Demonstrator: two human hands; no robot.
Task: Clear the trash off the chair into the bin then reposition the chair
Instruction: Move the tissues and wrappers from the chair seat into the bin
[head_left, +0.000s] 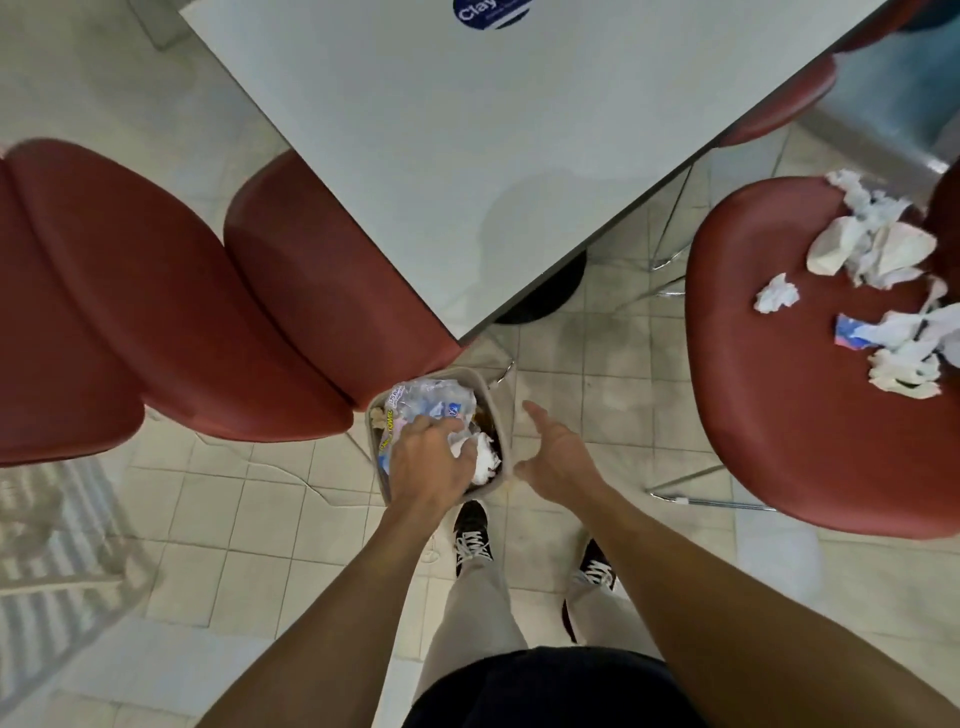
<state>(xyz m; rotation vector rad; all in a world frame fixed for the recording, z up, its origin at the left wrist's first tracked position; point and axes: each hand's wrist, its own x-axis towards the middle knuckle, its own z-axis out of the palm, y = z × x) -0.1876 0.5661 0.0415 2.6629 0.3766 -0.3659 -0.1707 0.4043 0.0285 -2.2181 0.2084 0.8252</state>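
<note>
Nearest the camera, the person's dark top and light trousers fill the bottom edge, w/ two black sneakers w/ white laces (471, 535) on the pale tiled floor (249, 525). Both bare forearms reach fwd from there. Left hand (434, 460) sits over the small grey bin (497, 486), fingers curled down onto crumpled white tissue (480, 457) at the bin's mouth; can't tell if it's gripping the tissue or just pressing on it. Right hand (558, 452) hovers just right of the bin, fingers spread wide, nothing in it. Bin is already stuffed: clear plastic wrapper w/ blue print (434, 402) on top, more packaging along its left side.

Right of the hands, the red chair (789, 405) w/ chrome legs carries the remaining trash on its seat: a small tissue wad (776, 294), a bigger heap of crumpled paper (872, 241) farther back, and a blue-and-red wrapper (852, 332) among tissues near the right edge.

Left side, two more red chairs (156, 291) stand side by side, touching the bin's far-left rim. Farther off, the white table (467, 130) spans the top, a blue round sticker (488, 13) at its far edge.
</note>
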